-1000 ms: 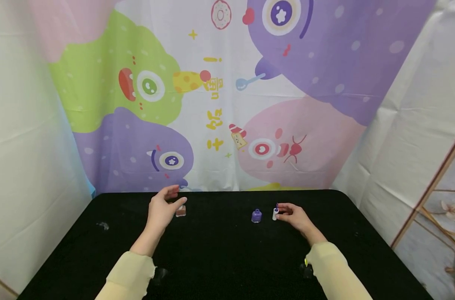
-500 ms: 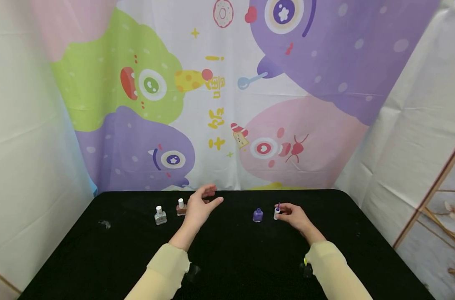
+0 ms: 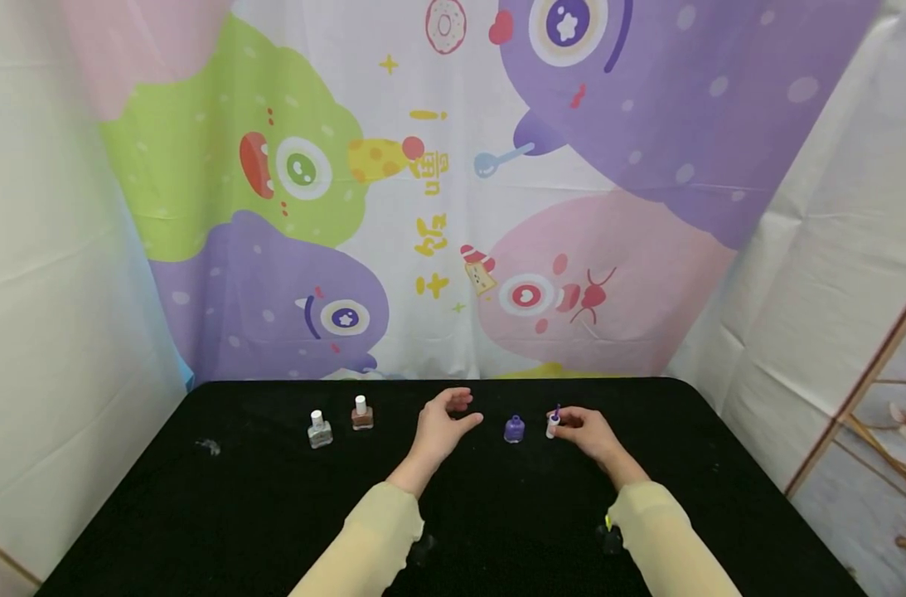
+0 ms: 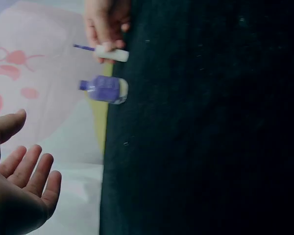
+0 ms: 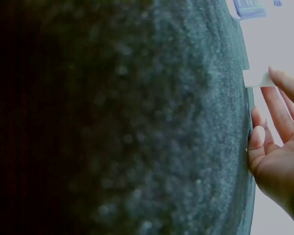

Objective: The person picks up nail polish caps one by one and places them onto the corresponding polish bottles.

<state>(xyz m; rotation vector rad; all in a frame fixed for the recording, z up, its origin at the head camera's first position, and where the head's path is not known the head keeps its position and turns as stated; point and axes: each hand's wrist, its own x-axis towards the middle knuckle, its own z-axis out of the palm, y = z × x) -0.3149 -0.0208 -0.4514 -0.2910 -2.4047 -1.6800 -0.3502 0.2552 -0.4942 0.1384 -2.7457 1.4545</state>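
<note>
An uncapped purple nail polish bottle (image 3: 514,429) stands upright on the black table, its neck bare. To its right, my right hand (image 3: 588,433) pinches the white nail polish cap (image 3: 552,427) between thumb and fingers. The cap's purple-coated brush (image 4: 83,47) points up, away from the tabletop. On the bottle's other side, my left hand (image 3: 439,429) holds nothing; its thumb and fingers are spread apart and face the bottle across a short gap. In the right wrist view, the white cap (image 5: 257,78) shows at the thumb tip, with part of the purple bottle (image 5: 250,8) beyond.
Two capped bottles stand at the back left of the black table (image 3: 273,514): a clear glittery nail polish bottle (image 3: 319,431) and a brownish-pink nail polish bottle (image 3: 361,414). A small pale smudge (image 3: 208,447) marks the left side. A cartoon-print curtain (image 3: 453,332) hangs behind the table.
My left hand has moved right, from the two capped bottles toward the purple bottle, leaving both in full view. My right hand stays nearly still with the cap.
</note>
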